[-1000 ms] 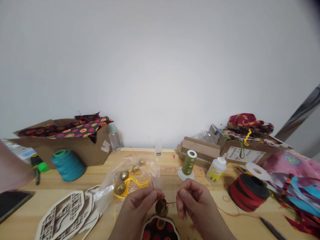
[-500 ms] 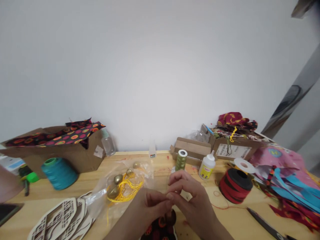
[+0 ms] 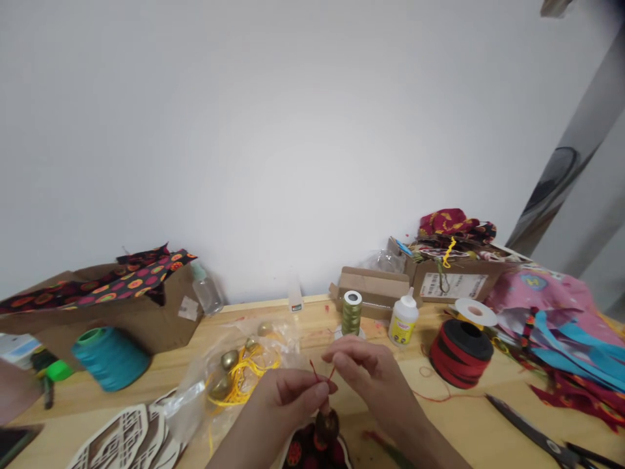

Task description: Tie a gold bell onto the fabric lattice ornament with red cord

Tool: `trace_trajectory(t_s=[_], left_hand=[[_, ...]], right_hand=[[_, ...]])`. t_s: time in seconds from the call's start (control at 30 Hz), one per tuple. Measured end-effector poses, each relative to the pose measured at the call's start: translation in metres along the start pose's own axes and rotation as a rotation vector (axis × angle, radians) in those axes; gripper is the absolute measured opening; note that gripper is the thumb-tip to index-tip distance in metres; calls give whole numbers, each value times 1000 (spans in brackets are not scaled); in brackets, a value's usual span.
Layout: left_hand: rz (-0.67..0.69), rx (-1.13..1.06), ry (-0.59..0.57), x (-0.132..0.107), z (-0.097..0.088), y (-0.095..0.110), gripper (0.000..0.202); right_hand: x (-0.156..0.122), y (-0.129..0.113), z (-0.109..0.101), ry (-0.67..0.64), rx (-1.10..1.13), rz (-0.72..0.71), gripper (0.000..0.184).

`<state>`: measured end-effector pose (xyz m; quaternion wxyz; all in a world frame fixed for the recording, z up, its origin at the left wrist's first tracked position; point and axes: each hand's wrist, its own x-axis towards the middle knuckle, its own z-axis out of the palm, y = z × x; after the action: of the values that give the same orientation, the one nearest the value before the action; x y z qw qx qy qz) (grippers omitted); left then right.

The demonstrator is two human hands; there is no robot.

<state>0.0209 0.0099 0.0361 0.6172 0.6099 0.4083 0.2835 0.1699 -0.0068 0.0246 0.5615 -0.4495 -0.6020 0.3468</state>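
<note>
Red cord is partly hidden by the left hand.

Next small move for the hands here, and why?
I'd probably bring the right hand to the free tip of the red cord and take it: the left hand pinches the cord just above the brass-coloured bell, and that tip sticks up close to the right fingertips.
</note>
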Motion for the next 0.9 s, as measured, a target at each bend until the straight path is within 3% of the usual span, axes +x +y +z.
trace_trajectory(t_s=[0.13,0.27,0.37,0.43,0.57,0.7,0.9], left_hand=[[-27,-87,5,-1,-10,-9,25],[-85,-306,-26,0,-16,-17,14],[-151,-372,37,1,-19,-17,14],[-150,-355,84,0,-20,-16,14],[-95,-217,165,-2,-22,-14,9],[1,-41,166,-3,-26,-14,9],[317,401,150,-2,-36,-7,9]], right_hand=[[-2,1,7,24,-69,-57,5],[-5,4,9,13,-85,-197,7],[-6,6,10,-41,-44,-245,6],[-6,8,12,-55,29,-203,6],[-7,15,19,-46,149,2,16],[-11,23,26,-132,226,209,20],[-13,22,31,-86,75,171,17]])
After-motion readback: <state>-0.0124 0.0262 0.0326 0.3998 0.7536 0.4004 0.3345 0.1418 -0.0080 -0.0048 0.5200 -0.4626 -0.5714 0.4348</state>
